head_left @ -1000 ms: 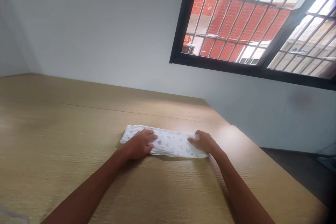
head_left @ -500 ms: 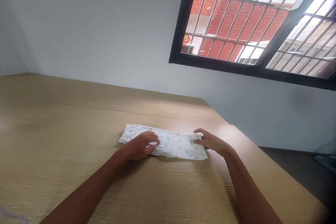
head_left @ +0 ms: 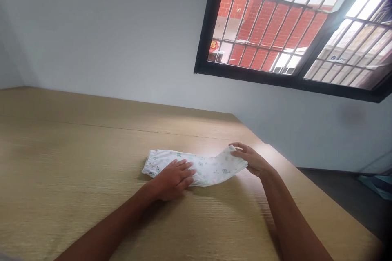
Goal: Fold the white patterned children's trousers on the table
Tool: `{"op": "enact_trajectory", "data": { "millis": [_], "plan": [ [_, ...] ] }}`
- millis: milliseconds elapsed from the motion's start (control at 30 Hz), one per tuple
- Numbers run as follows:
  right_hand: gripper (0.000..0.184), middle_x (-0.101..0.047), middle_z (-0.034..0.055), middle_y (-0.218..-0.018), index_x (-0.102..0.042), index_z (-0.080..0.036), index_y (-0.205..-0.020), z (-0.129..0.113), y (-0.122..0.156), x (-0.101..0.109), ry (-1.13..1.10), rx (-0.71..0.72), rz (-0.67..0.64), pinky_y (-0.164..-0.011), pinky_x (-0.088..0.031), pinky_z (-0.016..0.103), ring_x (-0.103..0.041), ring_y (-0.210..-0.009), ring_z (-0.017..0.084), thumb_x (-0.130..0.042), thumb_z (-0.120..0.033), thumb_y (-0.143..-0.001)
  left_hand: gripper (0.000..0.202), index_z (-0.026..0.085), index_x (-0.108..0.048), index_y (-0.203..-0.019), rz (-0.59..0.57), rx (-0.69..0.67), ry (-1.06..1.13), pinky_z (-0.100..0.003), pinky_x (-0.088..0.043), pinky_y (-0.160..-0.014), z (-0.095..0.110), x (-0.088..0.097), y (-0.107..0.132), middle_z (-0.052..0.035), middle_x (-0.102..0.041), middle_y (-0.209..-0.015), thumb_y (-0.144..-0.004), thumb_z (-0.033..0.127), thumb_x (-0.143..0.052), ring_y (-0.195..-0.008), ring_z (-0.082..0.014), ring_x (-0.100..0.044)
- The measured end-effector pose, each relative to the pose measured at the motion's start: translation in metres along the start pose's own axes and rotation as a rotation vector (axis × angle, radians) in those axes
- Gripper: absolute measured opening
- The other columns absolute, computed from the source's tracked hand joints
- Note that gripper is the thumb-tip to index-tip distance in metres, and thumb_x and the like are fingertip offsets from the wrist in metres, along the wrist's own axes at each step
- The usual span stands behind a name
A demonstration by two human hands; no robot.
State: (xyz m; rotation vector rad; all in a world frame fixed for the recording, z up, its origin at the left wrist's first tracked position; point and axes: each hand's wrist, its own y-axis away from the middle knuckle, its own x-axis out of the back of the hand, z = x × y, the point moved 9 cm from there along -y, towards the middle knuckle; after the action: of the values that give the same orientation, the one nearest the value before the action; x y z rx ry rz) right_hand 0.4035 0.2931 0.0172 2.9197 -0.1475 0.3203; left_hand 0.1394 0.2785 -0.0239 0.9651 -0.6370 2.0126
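Okay, so here's what's on the table right now. There's a long strip of thin white cotton pajama pants with a small green and dark print point(head_left: 202, 167), folded lengthwise and lying across a light oak wood-grain table point(head_left: 76, 151), roughly in the middle of the near part. The gathered elastic cuff point(head_left: 151, 161) sits at the left end.

The left hand point(head_left: 174, 179) is pressed flat, palm down, on the near edge of the fabric with the fingers spread, so it's open and not gripping anything. The right hand point(head_left: 252, 160) is up at the other end, with its fingers curled around a raised corner of the cloth, pinching it and lifting it off the tabletop.

Behind all that there's a plain white wall point(head_left: 107, 40) and a black-framed window with metal bars point(head_left: 245, 79), with a red brick wall point(head_left: 263, 24) outside. Off the table's right edge there's a dark floor point(head_left: 330, 200) with a flat teal object point(head_left: 376, 185) on it, too cut off to make out.
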Motion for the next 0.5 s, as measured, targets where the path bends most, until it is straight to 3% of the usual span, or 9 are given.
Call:
{"op": "enact_trajectory", "data": {
  "millis": [67, 167, 233, 300, 400, 500],
  "plan": [
    [0.041, -0.064, 0.0022, -0.082, -0.058, -0.022, -0.103, -0.015, 0.004, -0.015, -0.129, 0.066, -0.015, -0.062, -0.051, 0.028, -0.063, -0.070, 0.018, -0.079, -0.037, -0.070, 0.052, 0.022, -0.053, -0.142, 0.034, 0.046, 0.240, -0.050, -0.015, -0.124, 0.007, 0.001, -0.004, -0.0059, -0.039, -0.156, -0.105, 0.047, -0.026, -0.147, -0.0280, -0.027],
    [0.034, -0.058, -0.0039, -0.072, -0.061, -0.023, -0.095, -0.036, 0.008, -0.049, -0.392, 0.190, -0.063, -0.059, -0.050, 0.025, -0.056, -0.059, 0.012, -0.081, -0.038, -0.071, 0.053, 0.018, -0.055, -0.139, 0.160, 0.107, 0.822, -0.045, -0.023, -0.122, 0.013, 0.002, -0.014, -0.0089, -0.047, -0.150, -0.104, 0.050, -0.032, -0.143, -0.0277, -0.036],
    [0.035, -0.062, -0.0047, -0.078, -0.063, -0.025, -0.099, -0.042, 0.011, -0.074, -0.534, 0.239, -0.072, -0.060, -0.050, 0.022, -0.058, -0.063, 0.011, -0.083, -0.034, -0.070, 0.058, 0.014, -0.054, -0.138, 0.220, 0.127, 1.250, -0.046, -0.032, -0.117, 0.012, 0.002, -0.021, -0.0148, -0.052, -0.144, -0.102, 0.054, -0.034, -0.137, -0.0297, -0.043],
    [0.039, -0.065, -0.0041, -0.086, -0.064, -0.027, -0.104, -0.043, 0.015, -0.101, -0.587, 0.264, -0.108, -0.062, -0.051, 0.020, -0.062, -0.069, 0.011, -0.084, -0.030, -0.071, 0.066, 0.011, -0.054, -0.136, 0.198, 0.160, 1.559, -0.048, -0.042, -0.106, 0.010, 0.001, -0.024, -0.0195, -0.058, -0.133, -0.101, 0.061, -0.031, -0.125, -0.0320, -0.054],
    [0.044, -0.067, -0.0013, -0.095, -0.062, -0.028, -0.113, -0.040, 0.024, -0.144, -0.567, 0.269, -0.282, -0.074, -0.055, 0.026, -0.066, -0.080, 0.014, -0.083, -0.030, -0.075, 0.069, 0.009, -0.056, -0.131, 0.129, 0.190, 1.718, -0.043, -0.052, -0.087, 0.004, 0.012, -0.019, -0.0184, -0.064, -0.114, -0.099, 0.066, -0.031, -0.101, -0.0297, -0.064],
    [0.039, -0.066, 0.0035, -0.109, -0.063, -0.026, -0.113, -0.037, 0.033, -0.169, -0.497, 0.300, -0.444, -0.089, -0.053, 0.035, -0.066, -0.100, 0.019, -0.081, -0.032, -0.079, 0.055, 0.011, -0.054, -0.128, 0.125, 0.230, 1.618, -0.035, -0.053, -0.074, -0.010, 0.029, -0.005, -0.0131, -0.064, -0.102, -0.096, 0.056, -0.050, -0.084, -0.0240, -0.064]
  ]
}}
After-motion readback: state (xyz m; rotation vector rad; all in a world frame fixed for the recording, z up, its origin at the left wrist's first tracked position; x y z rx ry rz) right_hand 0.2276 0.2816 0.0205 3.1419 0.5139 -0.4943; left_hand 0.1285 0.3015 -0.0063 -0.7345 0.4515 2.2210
